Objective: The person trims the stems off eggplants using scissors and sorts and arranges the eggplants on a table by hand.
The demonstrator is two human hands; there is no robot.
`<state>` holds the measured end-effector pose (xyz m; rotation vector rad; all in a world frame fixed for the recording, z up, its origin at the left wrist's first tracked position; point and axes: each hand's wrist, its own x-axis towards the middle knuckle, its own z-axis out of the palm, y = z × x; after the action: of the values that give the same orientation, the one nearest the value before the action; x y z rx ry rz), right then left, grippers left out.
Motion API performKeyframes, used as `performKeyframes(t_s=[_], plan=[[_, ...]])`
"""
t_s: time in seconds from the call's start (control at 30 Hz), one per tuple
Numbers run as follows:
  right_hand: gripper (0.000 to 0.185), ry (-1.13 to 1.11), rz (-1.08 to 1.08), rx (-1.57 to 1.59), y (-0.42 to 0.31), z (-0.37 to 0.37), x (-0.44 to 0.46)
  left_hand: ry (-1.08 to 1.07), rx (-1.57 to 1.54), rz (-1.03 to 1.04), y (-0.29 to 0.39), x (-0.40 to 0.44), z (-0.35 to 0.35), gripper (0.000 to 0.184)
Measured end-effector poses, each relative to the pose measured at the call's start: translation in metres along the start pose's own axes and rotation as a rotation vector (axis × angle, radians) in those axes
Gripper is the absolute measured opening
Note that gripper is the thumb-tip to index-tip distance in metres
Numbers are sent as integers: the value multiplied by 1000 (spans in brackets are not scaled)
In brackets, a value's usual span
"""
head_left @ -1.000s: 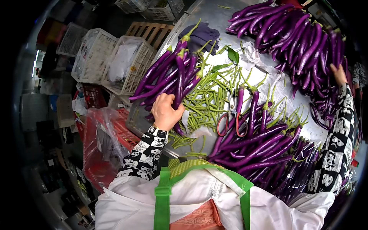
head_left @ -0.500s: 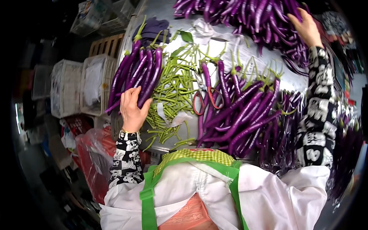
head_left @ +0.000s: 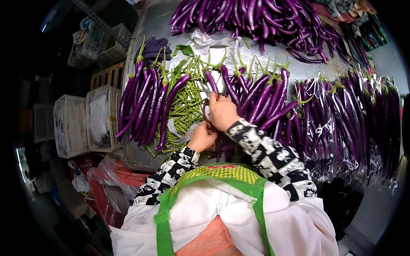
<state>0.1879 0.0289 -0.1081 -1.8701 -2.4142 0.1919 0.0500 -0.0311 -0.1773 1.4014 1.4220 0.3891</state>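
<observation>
My right hand is closed over the red-handled scissors; one handle loop shows beside the fingers, and the rest is hidden beneath them. Just below it, my left hand is closed, its fingertips near the lower end of an eggplant. What those fingertips hold, if anything, is hidden. Right of my hands lies a group of long purple eggplants with green stems. To the left, another bunch of eggplants rests beside a spread of cut green stems.
A large heap of eggplants covers the far side of the metal table. Eggplants in clear plastic bags line the right. A dark cloth and white paper lie behind the stems. White crates stand left of the table.
My right hand has come from the far heap to the scissors. My left hand has left the left bunch and moved right, beside it. One eggplant in that bunch now lies farther right over the stems.
</observation>
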Motion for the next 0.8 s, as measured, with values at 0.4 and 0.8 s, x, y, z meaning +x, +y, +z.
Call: performKeyframes(t_s=[0.4,0.8], plan=[[52,-76,124,539,9,-120,-54,-107,-856,-58,43,-1,7,28],[48,183,739,900,85,-72,-152,-207,-942,-212,72,36,4,27]])
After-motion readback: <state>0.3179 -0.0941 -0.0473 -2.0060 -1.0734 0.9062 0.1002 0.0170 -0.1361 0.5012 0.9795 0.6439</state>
